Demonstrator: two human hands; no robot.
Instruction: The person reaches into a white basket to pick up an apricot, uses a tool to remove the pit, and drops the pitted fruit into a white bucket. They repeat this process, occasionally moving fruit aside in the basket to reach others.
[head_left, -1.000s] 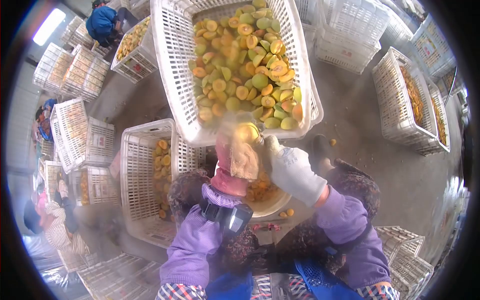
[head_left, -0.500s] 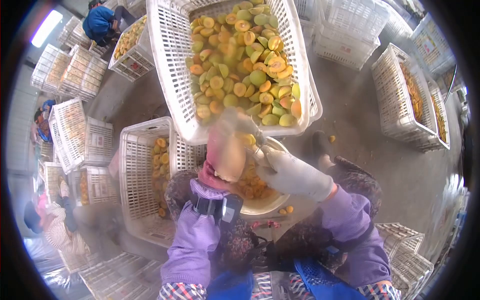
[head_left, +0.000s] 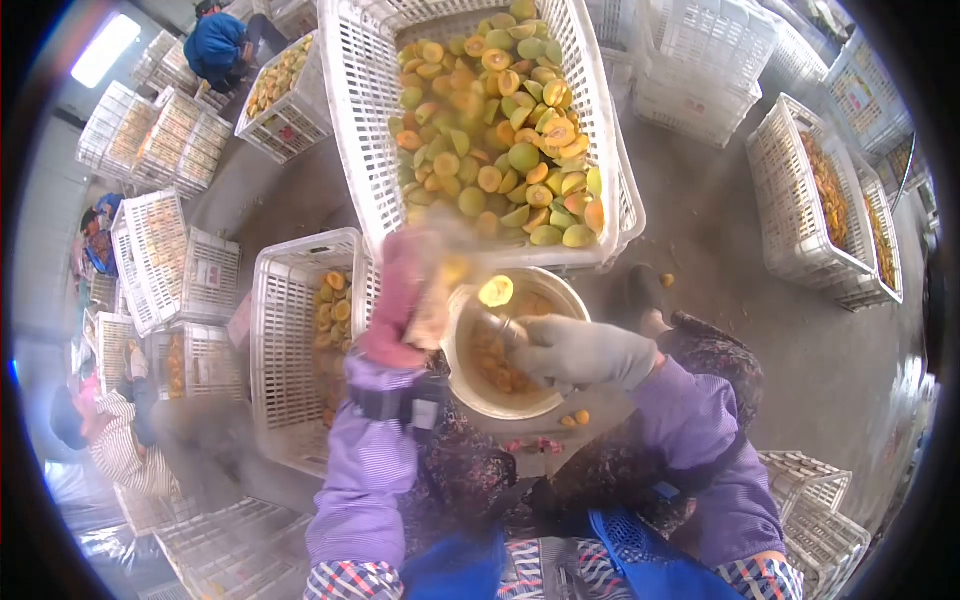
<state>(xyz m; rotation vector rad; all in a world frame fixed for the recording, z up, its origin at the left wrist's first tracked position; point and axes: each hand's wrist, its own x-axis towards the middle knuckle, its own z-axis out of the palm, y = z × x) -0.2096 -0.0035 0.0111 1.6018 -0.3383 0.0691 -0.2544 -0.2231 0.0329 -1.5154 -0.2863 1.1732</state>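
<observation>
My right hand [head_left: 590,352], in a pale grey glove, is closed around a small metal tool [head_left: 492,320] above a round cream bucket [head_left: 574,300]. A cut apricot half [head_left: 495,291], yellow face up, appears just beyond the tool's tip, over the bucket. Orange pieces [head_left: 488,362] lie inside the bucket. My left hand [head_left: 395,300], in a pinkish glove, is smeared by motion at the bucket's left side, its fingers blurred. A yellow-orange blur [head_left: 455,268] shows by its fingers; I cannot tell whether the hand holds it. Ahead stands a white crate [head_left: 350,130] of green-orange apricot halves [head_left: 490,150].
Another white crate [head_left: 275,350] with apricot halves stands on the left. A few orange pieces [head_left: 575,418] lie on the floor beside the bucket. Stacked crates [head_left: 700,70] and filled crates [head_left: 800,190] line the right. A person in blue [head_left: 215,48] crouches at far left.
My left hand has moved left, away from my right hand and the tool, uncovering more of the bucket. An apricot half now shows over the bucket. The view has shifted slightly.
</observation>
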